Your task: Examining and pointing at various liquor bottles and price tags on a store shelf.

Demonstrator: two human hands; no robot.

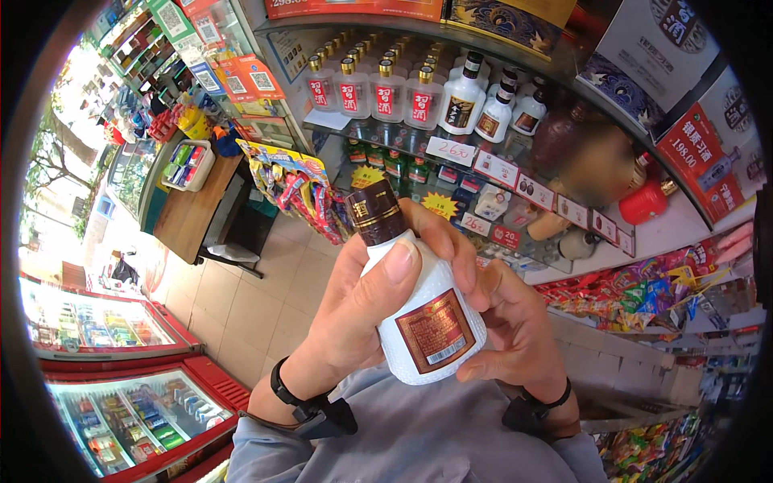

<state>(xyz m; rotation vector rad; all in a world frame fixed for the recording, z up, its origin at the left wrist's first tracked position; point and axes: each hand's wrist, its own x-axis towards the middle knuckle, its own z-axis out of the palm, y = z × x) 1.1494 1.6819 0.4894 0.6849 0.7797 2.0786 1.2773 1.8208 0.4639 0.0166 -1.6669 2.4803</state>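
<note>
A white textured liquor bottle (388, 334) with a dark brown cap and a red-and-gold back label is tilted in front of my chest, its cap toward the upper left. My left hand (346, 294) wraps around its neck and shoulder, the thumb lying across the front. With my right hand (519, 326) I grip its right side and lower edge, thumb near the base. Both hands are closed on the bottle; the fingers behind it are partly hidden. Beyond it stand frosted bottles (387, 95) with red labels and white bottles (463, 101) on a glass shelf.
Handwritten price cards line the shelf edge (555, 201). Lower shelves hold small green bottles (394, 165). A bag display of colourful sweets (298, 189) hangs at the left, near a wooden table (189, 205). Red drinks coolers (193, 374) stand lower left; snack packets (644, 290) fill racks at the right.
</note>
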